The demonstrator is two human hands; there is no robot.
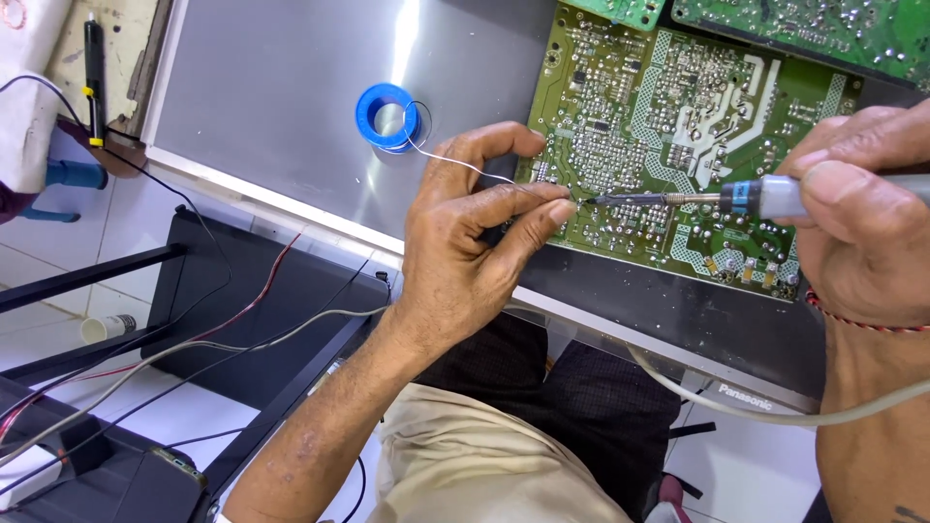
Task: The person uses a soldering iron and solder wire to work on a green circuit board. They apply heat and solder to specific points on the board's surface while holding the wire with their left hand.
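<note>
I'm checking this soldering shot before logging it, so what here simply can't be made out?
Head view only:
- Where the soldering iron tip meets the solder wire: too small, partly behind the left hand fingertips.
- Iron handle: covered by the right hand, cut by the right edge.
- Green circuit board: top cut off.
- Blue solder spool: amount left unreadable.

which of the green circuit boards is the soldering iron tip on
The big green board lying nearest the person, where the soldering iron meets the solder wire; the other boards sit untouched along the top edge.
</note>
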